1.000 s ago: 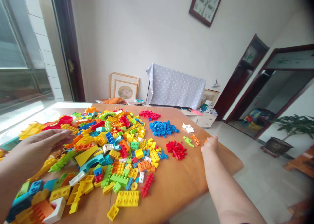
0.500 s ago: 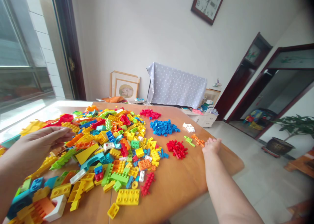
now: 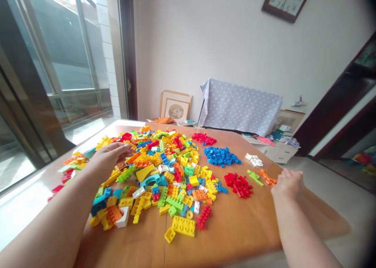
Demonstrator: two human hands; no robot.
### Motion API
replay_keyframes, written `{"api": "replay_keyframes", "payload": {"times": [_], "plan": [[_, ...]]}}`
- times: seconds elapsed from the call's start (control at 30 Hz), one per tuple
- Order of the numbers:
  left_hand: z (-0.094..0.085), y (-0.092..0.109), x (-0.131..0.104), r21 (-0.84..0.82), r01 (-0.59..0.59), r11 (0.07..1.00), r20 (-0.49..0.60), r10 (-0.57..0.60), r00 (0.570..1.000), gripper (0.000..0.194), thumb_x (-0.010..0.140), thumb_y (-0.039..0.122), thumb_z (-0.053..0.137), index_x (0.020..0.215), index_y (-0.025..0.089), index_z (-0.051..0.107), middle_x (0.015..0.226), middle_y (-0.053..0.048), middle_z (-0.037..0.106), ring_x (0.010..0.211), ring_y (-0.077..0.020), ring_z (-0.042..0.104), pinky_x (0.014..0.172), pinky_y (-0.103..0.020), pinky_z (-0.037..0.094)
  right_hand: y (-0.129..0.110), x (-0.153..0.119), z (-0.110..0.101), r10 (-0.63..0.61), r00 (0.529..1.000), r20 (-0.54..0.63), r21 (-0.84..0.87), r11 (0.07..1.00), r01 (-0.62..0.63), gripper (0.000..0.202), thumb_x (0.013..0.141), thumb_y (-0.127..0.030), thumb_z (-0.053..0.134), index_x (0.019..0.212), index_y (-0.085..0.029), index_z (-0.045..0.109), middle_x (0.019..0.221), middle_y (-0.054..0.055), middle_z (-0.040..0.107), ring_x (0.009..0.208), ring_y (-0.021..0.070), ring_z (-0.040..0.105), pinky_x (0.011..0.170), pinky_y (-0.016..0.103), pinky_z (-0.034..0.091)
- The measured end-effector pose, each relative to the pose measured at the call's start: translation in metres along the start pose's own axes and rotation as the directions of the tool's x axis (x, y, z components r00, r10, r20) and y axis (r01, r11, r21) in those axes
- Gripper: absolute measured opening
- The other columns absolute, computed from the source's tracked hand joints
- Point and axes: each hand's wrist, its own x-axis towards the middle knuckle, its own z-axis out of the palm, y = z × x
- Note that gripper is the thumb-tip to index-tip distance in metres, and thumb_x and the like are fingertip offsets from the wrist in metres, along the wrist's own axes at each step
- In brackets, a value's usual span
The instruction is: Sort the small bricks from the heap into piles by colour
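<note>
Left hand: the left hand [image 3: 113, 155] was over the left side of the large heap of mixed-colour plastic building bricks [image 3: 176, 174], its fingers bent together; whether they gripped a brick could not be told.
Right hand: the right hand [image 3: 288, 184] was at the desk's right side, just beside the small orange plastic pieces [image 3: 268, 177]; its fingers were blurred, so its grasp could not be told.
Sorted groups: the blue plastic brick pile [image 3: 222, 156] lay between the pinkish-red plastic brick pile [image 3: 204, 138] and the bright red plastic brick pile [image 3: 238, 185]; the white plastic pieces [image 3: 254, 160] and light green plastic pieces [image 3: 255, 177] lay near the orange ones.
Near side: a yellow rectangular studded brick [image 3: 183, 225] lay flat on the brown wooden desk [image 3: 235, 229].
</note>
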Motion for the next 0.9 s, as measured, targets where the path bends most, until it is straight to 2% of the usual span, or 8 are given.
{"api": "replay_keyframes", "payload": {"times": [0.1,0.2,0.37,0.47,0.57,0.67,0.8,0.9], "plan": [[0.001,0.001,-0.002,0.0,0.019,1.0,-0.001,-0.019,1.0,0.049,0.071,0.054,0.086,0.099,0.016,0.074,0.099,-0.009,0.076,0.092,-0.0179,0.069,0.078,-0.026,0.052,-0.002,-0.016,0.013,-0.131,0.991,0.007,0.016,0.991,0.131,0.037,0.094,-0.057,0.048,0.104,-0.025,0.064,0.139,0.017,0.061,0.134,0.0198,0.058,0.117,0.043,0.034],[0.002,0.002,-0.003,0.005,0.01,1.0,0.004,-0.01,1.0,0.049,0.07,0.055,0.086,0.098,0.017,0.074,0.099,-0.009,0.076,0.093,-0.0187,0.068,0.079,-0.027,0.052,-0.005,-0.041,0.028,-0.142,0.986,0.091,0.052,0.989,0.137,0.04,0.093,-0.059,0.05,0.1,-0.024,0.067,0.132,0.019,0.066,0.127,0.0227,0.064,0.115,0.043,0.04],[0.004,0.002,-0.003,0.008,-0.01,1.0,0.014,0.01,1.0,0.048,0.071,0.053,0.086,0.097,0.015,0.074,0.1,-0.01,0.075,0.091,-0.0195,0.068,0.081,-0.029,0.052,-0.016,-0.108,0.058,-0.063,0.954,0.293,0.131,0.991,0.025,0.041,0.096,-0.055,0.047,0.11,-0.021,0.064,0.128,0.013,0.068,0.121,0.0196,0.068,0.116,0.044,0.044],[0.004,0.001,-0.002,0.004,-0.007,1.0,0.024,0.007,1.0,0.047,0.071,0.052,0.087,0.098,0.015,0.074,0.099,-0.009,0.075,0.092,-0.0185,0.068,0.08,-0.028,0.051,-0.022,-0.151,0.081,0.028,0.924,0.382,0.126,0.989,-0.082,0.034,0.096,-0.05,0.047,0.108,-0.021,0.062,0.125,0.01,0.069,0.117,0.0184,0.069,0.112,0.042,0.049],[0.003,-0.001,-0.001,0.01,0.006,1.0,0.023,-0.006,1.0,0.05,0.071,0.053,0.087,0.101,0.015,0.073,0.1,-0.009,0.075,0.095,-0.0197,0.068,0.076,-0.027,0.05,-0.021,-0.188,0.104,0.117,0.865,0.489,0.089,0.979,-0.183,0.032,0.095,-0.05,0.048,0.105,-0.023,0.061,0.116,0.009,0.071,0.113,0.0189,0.07,0.101,0.04,0.057],[0.001,-0.002,0.0,0.017,-0.011,1.0,0.026,0.01,1.0,0.051,0.073,0.053,0.085,0.103,0.014,0.072,0.104,-0.01,0.074,0.097,-0.0207,0.067,0.079,-0.028,0.051,-0.009,-0.214,0.121,0.149,0.818,0.556,0.052,0.976,-0.213,0.033,0.093,-0.052,0.05,0.103,-0.023,0.061,0.1,0.006,0.072,0.098,0.0189,0.073,0.082,0.034,0.061],[0.0,0.003,-0.003,0.057,-0.061,0.997,0.034,0.059,0.998,0.051,0.077,0.056,0.081,0.103,0.013,0.071,0.103,-0.01,0.074,0.095,-0.0203,0.067,0.082,-0.03,0.052,0.015,-0.223,0.127,0.127,0.811,0.571,0.004,0.988,-0.157,0.032,0.087,-0.053,0.057,0.09,-0.021,0.062,0.073,0.001,0.066,0.066,0.0152,0.067,0.054,0.025,0.049],[0.004,0.008,-0.008,0.127,-0.127,0.984,-0.005,0.128,0.992,0.05,0.077,0.057,0.08,0.099,0.014,0.07,0.098,-0.008,0.074,0.092,-0.0194,0.066,0.084,-0.031,0.051,0.025,-0.213,0.122,0.181,0.73,0.658,-0.144,0.983,-0.114,0.03,0.084,-0.05,0.062,0.082,-0.02,0.062,0.063,-0.002,0.059,0.05,0.011,0.053,0.043,0.022,0.036]]}}
